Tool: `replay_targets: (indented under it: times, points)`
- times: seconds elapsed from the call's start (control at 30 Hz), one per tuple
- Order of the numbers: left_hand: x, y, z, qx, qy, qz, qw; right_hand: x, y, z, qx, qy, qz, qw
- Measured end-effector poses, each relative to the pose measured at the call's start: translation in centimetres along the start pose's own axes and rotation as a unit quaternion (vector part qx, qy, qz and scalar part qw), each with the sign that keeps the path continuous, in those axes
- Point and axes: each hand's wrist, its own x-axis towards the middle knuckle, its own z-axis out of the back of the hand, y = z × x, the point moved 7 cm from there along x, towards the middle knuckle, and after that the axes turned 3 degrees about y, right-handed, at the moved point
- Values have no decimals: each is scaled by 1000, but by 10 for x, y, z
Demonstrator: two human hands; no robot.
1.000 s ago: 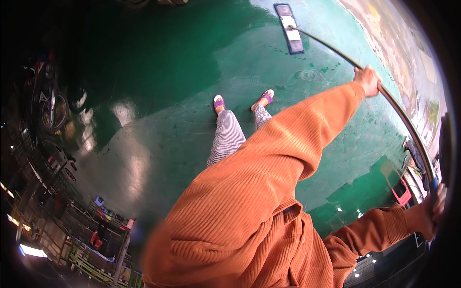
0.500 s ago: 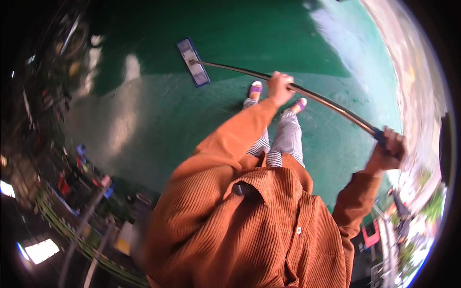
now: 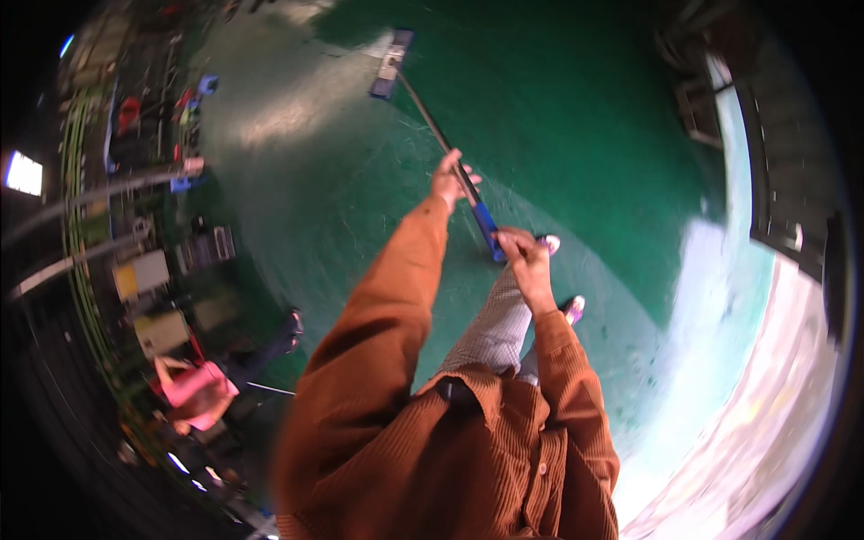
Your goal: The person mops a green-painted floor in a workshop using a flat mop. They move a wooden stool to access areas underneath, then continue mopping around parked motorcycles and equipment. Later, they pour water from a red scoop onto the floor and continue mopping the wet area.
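A flat mop [image 3: 434,120] slants across the green floor, its long metal pole ending in a blue grip near me. At the far end, its rectangular blue-edged head [image 3: 392,63] with a pale middle lies on the floor. My left hand [image 3: 448,183] is loosely closed about the pole above the blue grip, some fingers partly stretched. Lower down, my right hand [image 3: 529,263] is closed at the end of the blue grip, thumb and fingers together. Both arms are in brown corduroy sleeves. My feet, in purple-and-white shoes [image 3: 576,309], stand just right of the grip.
Green floor [image 3: 576,117] spreads around me, with shiny patches. Machinery and rails [image 3: 76,189] line the left, with a yellow-and-white box [image 3: 141,274]. At lower left is a person in a pink top [image 3: 202,396]. A dark structure [image 3: 792,180] stands at right.
My view has turned. The mop head now appears farther off, and the pole slants more steeply. My right hand has come in from the right, closer to my left. A person now shows at lower left.
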Motion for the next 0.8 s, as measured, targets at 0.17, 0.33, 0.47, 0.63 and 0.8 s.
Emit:
replay_targets:
  times: [0.17,0.33,0.47,0.63,0.8]
  points:
    - [-2,39,21,-229,-85,-46,969,21,-21,-39,-76,84,-122,986]
    - [-62,87,-53,-183,-61,-41,980,-4,-48,16,-204,71,-162,963]
    - [-164,153,-73,-112,26,-12,993,-118,-19,34,-321,109,-60,939]
    - [-246,200,-77,20,198,176,964,-212,2,61,-364,75,-113,921]
    - [-157,112,10,57,185,110,975,-122,9,-10,-355,58,-151,921]
